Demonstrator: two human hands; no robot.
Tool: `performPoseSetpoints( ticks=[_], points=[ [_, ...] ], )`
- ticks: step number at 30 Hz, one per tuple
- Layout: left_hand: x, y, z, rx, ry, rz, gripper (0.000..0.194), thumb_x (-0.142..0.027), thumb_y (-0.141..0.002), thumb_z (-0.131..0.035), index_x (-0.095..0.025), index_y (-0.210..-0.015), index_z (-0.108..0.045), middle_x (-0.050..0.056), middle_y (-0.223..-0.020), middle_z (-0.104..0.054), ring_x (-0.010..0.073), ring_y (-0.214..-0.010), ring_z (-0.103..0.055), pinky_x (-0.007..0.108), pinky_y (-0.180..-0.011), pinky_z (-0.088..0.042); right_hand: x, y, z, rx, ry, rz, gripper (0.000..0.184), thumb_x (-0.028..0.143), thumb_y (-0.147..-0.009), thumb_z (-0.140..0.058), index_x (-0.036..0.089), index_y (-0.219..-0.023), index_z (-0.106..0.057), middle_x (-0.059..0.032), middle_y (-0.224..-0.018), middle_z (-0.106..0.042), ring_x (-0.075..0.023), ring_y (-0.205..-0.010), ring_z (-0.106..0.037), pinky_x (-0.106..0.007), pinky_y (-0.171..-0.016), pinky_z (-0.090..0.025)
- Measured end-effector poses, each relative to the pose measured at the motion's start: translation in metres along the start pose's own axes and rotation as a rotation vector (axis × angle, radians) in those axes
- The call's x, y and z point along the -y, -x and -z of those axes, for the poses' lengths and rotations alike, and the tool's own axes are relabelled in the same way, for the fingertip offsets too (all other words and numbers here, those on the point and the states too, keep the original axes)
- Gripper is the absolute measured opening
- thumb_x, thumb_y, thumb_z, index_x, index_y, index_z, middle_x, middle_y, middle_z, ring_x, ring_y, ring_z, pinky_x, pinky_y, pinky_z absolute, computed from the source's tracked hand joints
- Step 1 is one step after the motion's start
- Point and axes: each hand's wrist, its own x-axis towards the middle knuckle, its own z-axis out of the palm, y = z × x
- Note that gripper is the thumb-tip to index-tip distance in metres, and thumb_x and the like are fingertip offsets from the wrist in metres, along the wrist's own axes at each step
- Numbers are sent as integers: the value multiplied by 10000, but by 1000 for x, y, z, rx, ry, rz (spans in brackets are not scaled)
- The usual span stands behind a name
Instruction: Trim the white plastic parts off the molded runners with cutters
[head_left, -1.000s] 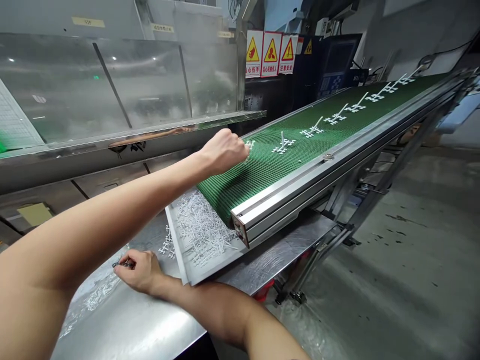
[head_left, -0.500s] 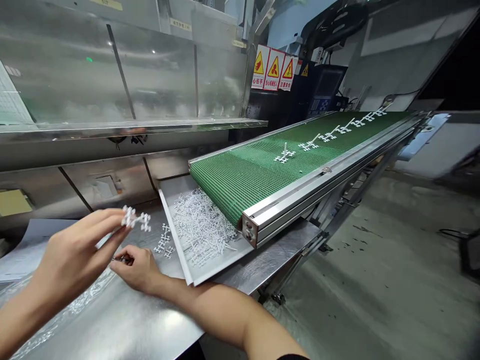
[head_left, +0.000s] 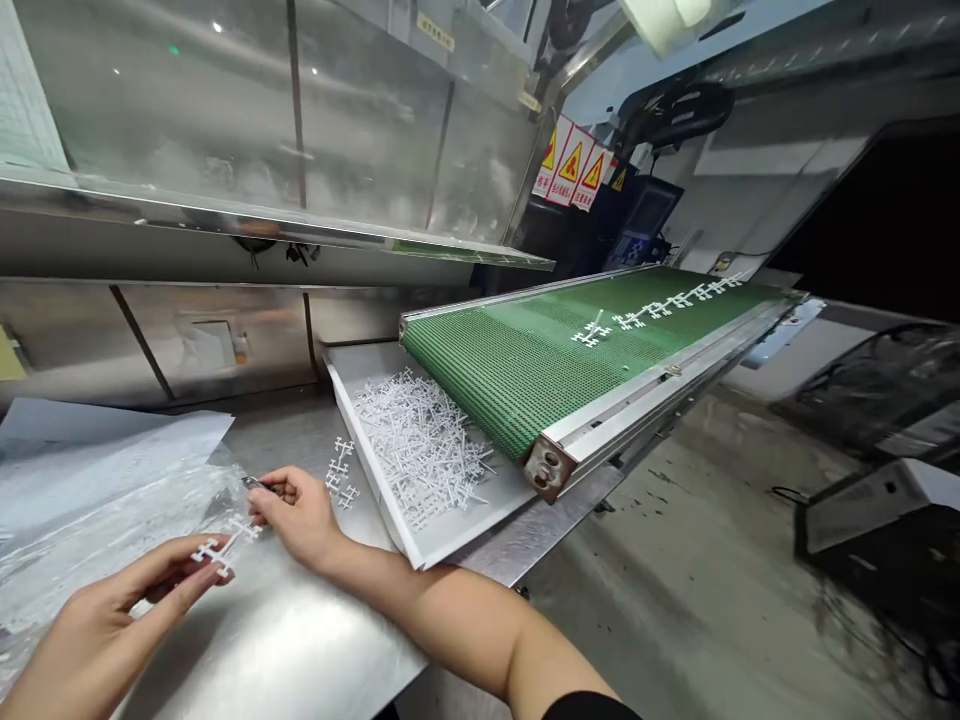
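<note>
My left hand [head_left: 127,605] pinches a white plastic moulded sprue [head_left: 219,553] with small branched ends, low over the metal table [head_left: 292,630]. Closed around a small metal hand tool [head_left: 253,483] is my right hand [head_left: 300,515]; most of the tool is hidden by the fingers, so its kind is unclear. The far end of the sprue is close to the right fingers; I cannot tell whether they touch. Several similar white pieces [head_left: 340,473] lie on the table between my right hand and a white tray [head_left: 369,478].
The tray holds a heap of white plastic pieces [head_left: 424,445] beneath the end of a green conveyor belt [head_left: 487,375]. More moulded sprues [head_left: 592,333] lie in a row along the belt. Clear plastic film [head_left: 127,520] and paper sheets [head_left: 97,440] cover the table's left side.
My left hand has lowered with the sprue, bringing it down beside my right hand. The view has shifted and tilted. My right hand still grips the tool.
</note>
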Motion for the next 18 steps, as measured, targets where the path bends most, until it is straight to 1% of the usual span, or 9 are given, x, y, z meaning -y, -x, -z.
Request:
performPoseSetpoints(
  ticks=[2, 3, 5, 8, 10, 12, 14, 16, 18],
  points=[
    [0, 0, -6, 76, 125, 66, 333, -770, -863, -673, -525, -1027, -826, -109, -1050, -873, 309, -939, -861, 302, -616, -673, 5, 2, 1, 2, -16, -1, 548, 673, -855, -851, 192, -1076, -707, -5, -806, -760, -173, -680, -751, -308, -714, -649],
    [-1, 0, -8, 94, 170, 94, 346, -777, -846, -685, -522, -1036, -822, -96, -1067, -873, 332, -971, -857, 309, -584, -659, 7, 3, 1, 4, -20, -3, 550, 685, -865, -839, 194, -1067, -697, -6, -798, -763, -171, -668, -748, -309, -706, -650],
    [-4, 3, -7, 92, 193, 130, 354, -793, -817, -701, -541, -1040, -810, -102, -1071, -869, 353, -973, -848, 325, -529, -632, 12, 5, 2, 12, -28, -9, 553, 704, -882, -816, 197, -1053, -678, -8, -786, -767, -163, -635, -737, -306, -681, -646],
    [-11, 9, 0, 59, 189, 157, 330, -789, -803, -724, -543, -1007, -805, -127, -1035, -860, 331, -918, -838, 346, -554, -643, 15, 7, 3, 15, -42, -21, 554, 705, -875, -820, 202, -1044, -663, -4, -788, -766, -151, -627, -735, -298, -680, -639],
    [-17, 13, 8, 37, 173, 169, 342, -762, -820, -745, -498, -1022, -825, -104, -1060, -865, 313, -915, -833, 351, -628, -664, 16, 8, 4, 9, -56, -27, 564, 686, -830, -866, 208, -1051, -664, 3, -802, -764, -150, -648, -737, -297, -698, -641],
    [-22, 15, 15, 36, 163, 177, 385, -720, -857, -757, -417, -1074, -850, -39, -1125, -872, 314, -980, -832, 365, -757, -682, 15, 9, 4, 8, -74, -29, 571, 642, -795, -909, 220, -1103, -680, 3, -863, -777, -149, -697, -746, -296, -730, -644],
    [-27, 18, 20, 56, 176, 186, 430, -680, -885, -767, -326, -1109, -866, 36, -1159, -871, 323, -1055, -822, 378, -878, -675, 15, 10, 5, 10, -90, -24, 542, 586, -801, -921, 229, -1146, -704, -3, -933, -785, -148, -739, -751, -297, -761, -642],
    [-31, 19, 22, 75, 210, 212, 452, -647, -901, -780, -267, -1128, -871, 80, -1110, -873, 306, -1015, -816, 363, -882, -664, 15, 12, 5, 15, -94, -16, 480, 523, -820, -919, 228, -1148, -731, -8, -948, -788, -155, -762, -755, -304, -780, -636],
    [-36, 20, 22, 89, 273, 248, 451, -614, -911, -798, -238, -1152, -866, 85, -1020, -870, 251, -849, -788, 318, -769, -642, 16, 14, 4, 26, -87, -8, 406, 472, -847, -903, 220, -1130, -755, -7, -909, -787, -165, -771, -762, -311, -786, -629]
  ],
)
